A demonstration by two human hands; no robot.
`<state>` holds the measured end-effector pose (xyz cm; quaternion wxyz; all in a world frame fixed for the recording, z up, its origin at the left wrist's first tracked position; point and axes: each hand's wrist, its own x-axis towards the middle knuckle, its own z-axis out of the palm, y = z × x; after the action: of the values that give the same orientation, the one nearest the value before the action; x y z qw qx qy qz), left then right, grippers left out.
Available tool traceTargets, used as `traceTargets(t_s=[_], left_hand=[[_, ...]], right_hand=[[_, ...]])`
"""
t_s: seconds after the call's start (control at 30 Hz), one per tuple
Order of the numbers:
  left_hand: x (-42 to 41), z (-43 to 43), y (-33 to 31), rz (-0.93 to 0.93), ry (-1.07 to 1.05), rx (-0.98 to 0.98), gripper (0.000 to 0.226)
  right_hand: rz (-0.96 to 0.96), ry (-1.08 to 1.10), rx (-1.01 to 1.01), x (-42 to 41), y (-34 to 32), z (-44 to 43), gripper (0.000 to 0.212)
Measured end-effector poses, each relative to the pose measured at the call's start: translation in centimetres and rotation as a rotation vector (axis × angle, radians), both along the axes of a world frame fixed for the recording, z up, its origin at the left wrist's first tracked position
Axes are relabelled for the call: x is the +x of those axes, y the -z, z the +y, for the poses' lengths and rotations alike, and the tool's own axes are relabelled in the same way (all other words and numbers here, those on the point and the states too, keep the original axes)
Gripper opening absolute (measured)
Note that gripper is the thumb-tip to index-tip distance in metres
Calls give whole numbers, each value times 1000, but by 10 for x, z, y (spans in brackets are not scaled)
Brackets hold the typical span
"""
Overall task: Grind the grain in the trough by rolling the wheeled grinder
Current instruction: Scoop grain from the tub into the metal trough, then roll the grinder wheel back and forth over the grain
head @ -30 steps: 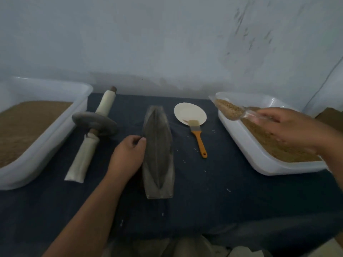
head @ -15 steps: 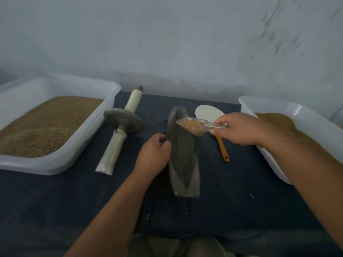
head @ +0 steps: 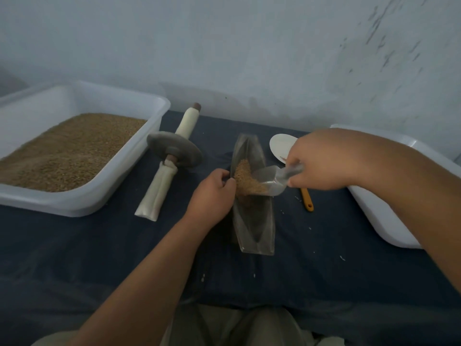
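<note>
A grey boat-shaped trough point(head: 254, 221) lies lengthwise in the middle of the dark cloth. My left hand point(head: 212, 196) grips its left rim. My right hand point(head: 324, 162) holds a clear plastic scoop point(head: 272, 179) tilted over the trough, and brown grain point(head: 245, 179) spills from it into the hollow. The wheeled grinder point(head: 174, 151), a grey disc on a cloth-wrapped axle, lies on the cloth to the left of the trough, untouched.
A white tub point(head: 82, 203) full of grain stands at the left. Another white tub point(head: 381, 218) sits at the right, partly behind my right arm. A white dish point(head: 280, 146) and an orange-handled brush point(head: 307, 199) lie just right of the trough.
My right hand carried the filled scoop from the right tub over to the trough and tipped it, so grain now pours in. My left hand stayed on the trough's rim.
</note>
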<state>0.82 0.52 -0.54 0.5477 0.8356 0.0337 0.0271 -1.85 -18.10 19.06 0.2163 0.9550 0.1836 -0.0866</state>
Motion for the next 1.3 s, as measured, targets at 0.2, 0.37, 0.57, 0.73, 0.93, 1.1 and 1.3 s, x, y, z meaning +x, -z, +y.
traceTargets(t_s=[0.2,0.37,0.57,0.73,0.93,1.1,1.3], left_hand=[[0,0,-1,-9,-4,6,28],[0,1,0,-13,-6,17,26],[1,1,2,-17,1,13,35],[3,4,3,7,17,8,44],[-2,2,-2,-2,19,17,27],[-3,2,-2,4,24,2,29],[-5,2,-6,28,15,20,40]], right_hand=[[-72,-93,-24,-59,-6,0,15],[-100,-84,-41,-80,13,1,22],[-173,-60,-43,-94,30,-3,28],[-321,81,133,-99,51,-36,25],[-358,557,448,-28,132,-90,31],[-404,775,569,18,175,-109,33],[-512,707,583,39,187,-120,32]])
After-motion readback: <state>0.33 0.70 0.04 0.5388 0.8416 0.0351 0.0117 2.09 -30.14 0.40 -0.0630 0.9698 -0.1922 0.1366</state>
